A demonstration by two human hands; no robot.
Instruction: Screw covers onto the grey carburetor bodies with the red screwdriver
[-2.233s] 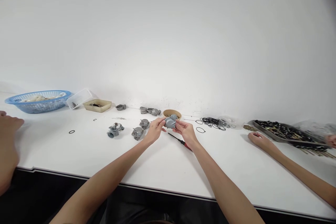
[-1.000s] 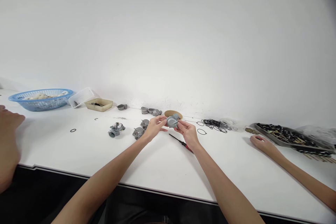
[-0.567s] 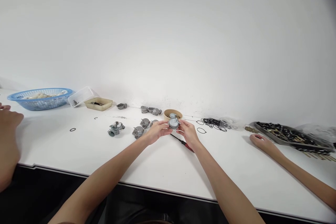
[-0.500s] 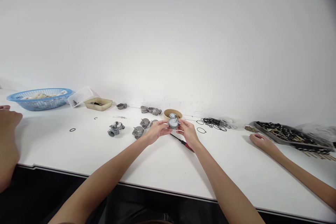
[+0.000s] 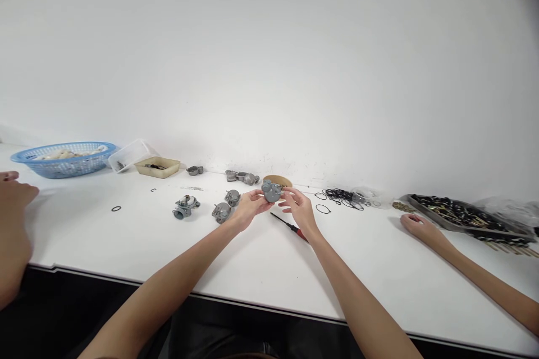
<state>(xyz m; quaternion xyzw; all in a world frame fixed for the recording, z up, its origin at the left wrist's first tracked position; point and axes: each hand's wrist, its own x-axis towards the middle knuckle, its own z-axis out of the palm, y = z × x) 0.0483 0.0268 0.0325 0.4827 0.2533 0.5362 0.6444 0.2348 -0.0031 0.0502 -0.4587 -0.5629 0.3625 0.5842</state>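
A grey metal carburetor (image 5: 272, 191) is held up above the table in front of me. My left hand (image 5: 251, 210) grips its left side, thumb and fingers closed around the edge. The fingertips of my right hand (image 5: 300, 208) rest at its right side, with the lower fingers slightly spread. Below my hands lies a screwdriver (image 5: 289, 226) with a red and black handle, partly hidden by my right hand. Right behind the carburetor stands a round tan bowl (image 5: 278, 180) holding small brass-coloured parts.
Left of my hands are more carburetors (image 5: 221, 212), one separate carburetor (image 5: 186, 207) and metal parts by the wall (image 5: 242, 176). Farther left stand a tan tray (image 5: 158, 167) and blue basket (image 5: 63, 165). Rightward lie black rings (image 5: 339, 196), a loaded tray (image 5: 467, 219) and another person's hand (image 5: 416, 225).
The carburetor has been turned over, from its smooth round bowl side to a side with more fittings, and has shifted slightly left. My right fingers have loosened a little. The screwdriver stays put.
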